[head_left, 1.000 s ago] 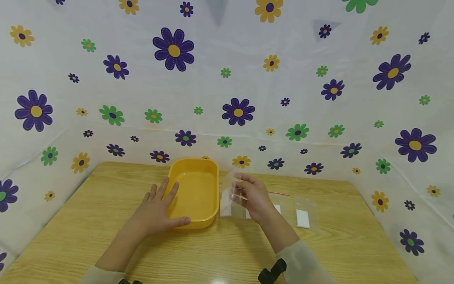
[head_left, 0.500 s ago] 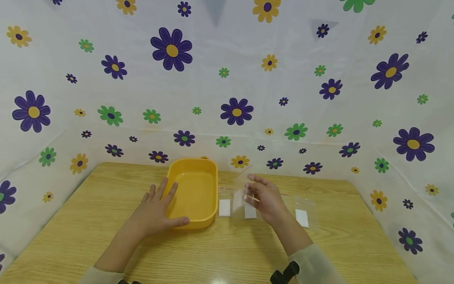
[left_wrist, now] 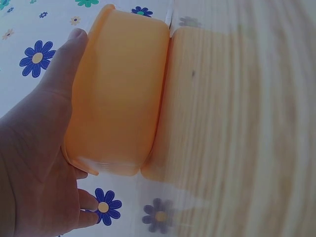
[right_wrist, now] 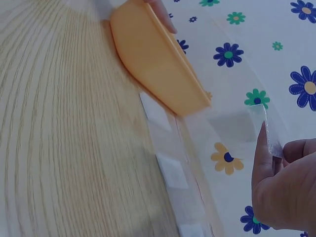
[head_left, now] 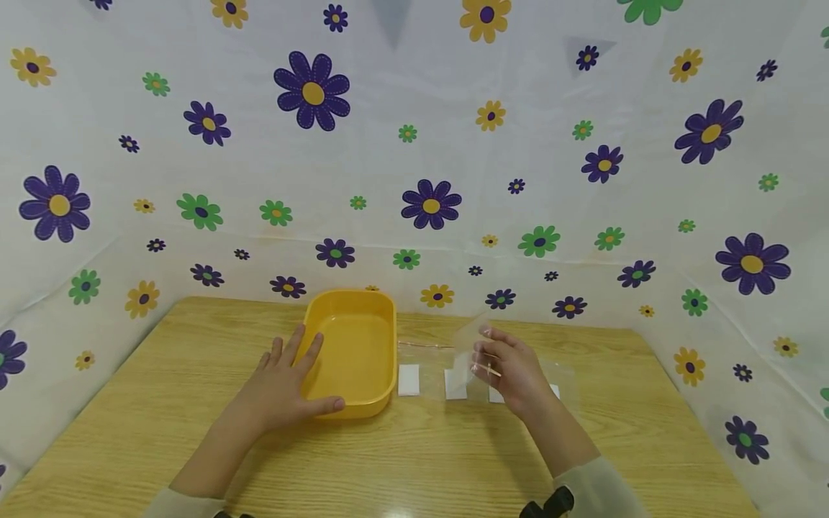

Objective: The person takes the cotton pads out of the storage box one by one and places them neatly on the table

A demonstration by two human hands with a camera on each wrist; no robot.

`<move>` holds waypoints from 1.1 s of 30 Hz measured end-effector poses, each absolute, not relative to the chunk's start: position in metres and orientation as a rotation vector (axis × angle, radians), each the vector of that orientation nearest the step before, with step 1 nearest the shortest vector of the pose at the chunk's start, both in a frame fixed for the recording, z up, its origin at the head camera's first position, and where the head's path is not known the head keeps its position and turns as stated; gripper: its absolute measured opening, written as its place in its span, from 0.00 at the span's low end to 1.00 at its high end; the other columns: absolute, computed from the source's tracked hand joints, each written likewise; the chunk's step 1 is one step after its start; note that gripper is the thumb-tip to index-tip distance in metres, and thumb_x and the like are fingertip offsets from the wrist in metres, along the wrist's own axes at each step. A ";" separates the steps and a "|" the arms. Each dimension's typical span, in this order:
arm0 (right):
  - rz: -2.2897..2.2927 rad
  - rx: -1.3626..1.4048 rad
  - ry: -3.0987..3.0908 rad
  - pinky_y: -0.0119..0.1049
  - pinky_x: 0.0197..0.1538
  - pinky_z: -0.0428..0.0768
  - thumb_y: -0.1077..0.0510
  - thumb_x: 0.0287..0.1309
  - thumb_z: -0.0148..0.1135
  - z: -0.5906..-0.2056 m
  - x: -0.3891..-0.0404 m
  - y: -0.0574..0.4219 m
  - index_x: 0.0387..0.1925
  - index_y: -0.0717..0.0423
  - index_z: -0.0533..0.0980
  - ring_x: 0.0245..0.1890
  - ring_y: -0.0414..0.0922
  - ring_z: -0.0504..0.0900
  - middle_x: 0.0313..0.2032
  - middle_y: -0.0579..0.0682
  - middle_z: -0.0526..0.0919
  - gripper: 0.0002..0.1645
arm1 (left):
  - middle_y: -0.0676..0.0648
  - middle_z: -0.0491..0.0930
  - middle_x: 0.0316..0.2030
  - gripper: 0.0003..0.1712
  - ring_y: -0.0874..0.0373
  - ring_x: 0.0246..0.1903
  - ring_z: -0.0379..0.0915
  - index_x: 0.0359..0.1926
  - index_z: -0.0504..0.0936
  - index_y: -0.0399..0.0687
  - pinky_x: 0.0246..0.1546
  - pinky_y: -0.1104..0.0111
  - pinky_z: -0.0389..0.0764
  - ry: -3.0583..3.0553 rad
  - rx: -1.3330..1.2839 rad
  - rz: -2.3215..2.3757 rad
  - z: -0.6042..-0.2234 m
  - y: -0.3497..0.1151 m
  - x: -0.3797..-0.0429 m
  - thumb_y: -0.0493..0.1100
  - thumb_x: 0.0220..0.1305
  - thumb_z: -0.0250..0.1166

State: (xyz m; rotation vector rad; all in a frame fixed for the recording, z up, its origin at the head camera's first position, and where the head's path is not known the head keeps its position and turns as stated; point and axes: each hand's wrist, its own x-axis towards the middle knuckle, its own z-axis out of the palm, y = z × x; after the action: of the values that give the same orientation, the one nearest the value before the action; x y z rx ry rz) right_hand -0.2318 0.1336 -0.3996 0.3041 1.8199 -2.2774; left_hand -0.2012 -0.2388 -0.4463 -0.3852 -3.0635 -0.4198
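Note:
My left hand (head_left: 278, 385) lies at the near left of a yellow plastic basin (head_left: 355, 356), fingers spread over its left rim and thumb along the front rim. From the left wrist view, the thumb and palm are against the basin's edge (left_wrist: 79, 98). My right hand (head_left: 520, 373) pinches a clear plastic bag (right_wrist: 237, 126) between thumb and fingers, raised above the table. Below it, several flat clear bags with white patches lie in a row, among them one with a white patch (head_left: 409, 380) beside the basin and another (head_left: 456, 384). The right hand partly hides those farther right.
The wooden table (head_left: 388, 460) carries the basin near its back edge. Behind and at both sides hangs a white sheet (head_left: 376, 158) printed with flowers. The bag row runs right from the basin's right side.
My right hand has moved right along the row, carrying the clear bag. White patches near the basin now show, and the rightmost one is partly covered. My left hand stays on the basin.

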 end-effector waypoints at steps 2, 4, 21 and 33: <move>-2.279 0.313 1.818 0.31 0.44 0.85 0.64 0.70 0.53 -0.401 -0.232 0.139 0.65 0.57 0.70 0.36 0.39 0.79 0.37 0.47 0.80 0.23 | 0.32 0.36 0.78 0.70 0.20 0.72 0.37 0.79 0.48 0.47 0.68 0.32 0.49 -3.060 -0.388 -0.416 -0.446 -0.239 -0.201 0.88 0.49 0.51; -2.283 0.321 1.812 0.31 0.44 0.85 0.64 0.70 0.53 -0.402 -0.232 0.145 0.65 0.58 0.69 0.36 0.39 0.80 0.37 0.46 0.81 0.23 | 0.32 0.37 0.78 0.70 0.20 0.72 0.38 0.79 0.48 0.47 0.68 0.32 0.49 -3.060 -0.387 -0.413 -0.445 -0.239 -0.200 0.88 0.49 0.51; -2.262 0.335 1.837 0.29 0.46 0.84 0.63 0.73 0.49 -0.401 -0.224 0.192 0.68 0.58 0.64 0.37 0.37 0.80 0.38 0.44 0.81 0.25 | 0.32 0.37 0.78 0.69 0.20 0.71 0.38 0.79 0.48 0.47 0.69 0.32 0.49 -3.062 -0.390 -0.417 -0.442 -0.238 -0.199 0.87 0.50 0.51; -2.268 0.372 1.853 0.29 0.49 0.84 0.62 0.74 0.49 -0.398 -0.221 0.226 0.68 0.57 0.63 0.38 0.36 0.81 0.37 0.42 0.82 0.24 | 0.31 0.37 0.78 0.68 0.20 0.71 0.37 0.79 0.49 0.46 0.69 0.32 0.49 -3.061 -0.393 -0.429 -0.443 -0.238 -0.199 0.86 0.51 0.53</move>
State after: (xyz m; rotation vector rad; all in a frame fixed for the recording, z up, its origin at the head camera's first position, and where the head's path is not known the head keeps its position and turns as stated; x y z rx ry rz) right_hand -0.2215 0.2260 -0.3982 0.3716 1.8533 -2.2685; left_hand -0.1991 -0.2382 -0.4425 -0.3935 -3.0605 -0.4295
